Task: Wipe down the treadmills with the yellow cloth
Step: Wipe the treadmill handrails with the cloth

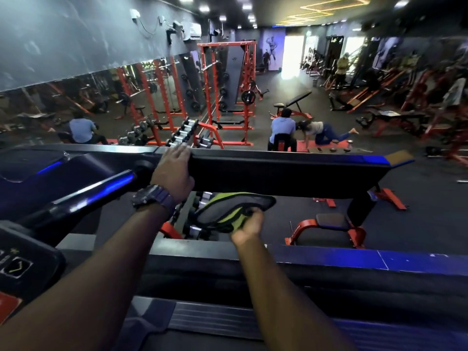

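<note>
Holding the yellow cloth (231, 212) bunched in the right hand (249, 230), grip clamped on it, fingers curled round the fabric. Hanging in the air just below the treadmill's long black top bar (278, 171), not pressed to any surface; yellow-green with grey patches, slightly blurred. Resting on the top edge of that bar, the left hand (173, 171), grip apart, fingers fairly straight and draped over the rim, a dark wristwatch (149, 197) on the wrist.

Judging by the layout, somewhere in the middle of the wiping or between strokes: no contact between cloth and machine, no visible streaks or wet marks to show which parts are done. Impossible to tell from this view how much of the treadmill has been covered. Probably left: the bar itself, the dark handrail (83, 196) at left with its blue reflection, the control panel (22, 264) at lower left, the lower frame (329, 259) across the foreground.

Counting: one cloth, two hands, one watch. One treadmill plainly in view; another dark console shape (33, 163) at far left, possibly a second machine, not certain. Beyond, on the gym floor, two people (282, 129) near a red mat, a third standing far off, plus a mirrored figure at left.
</note>
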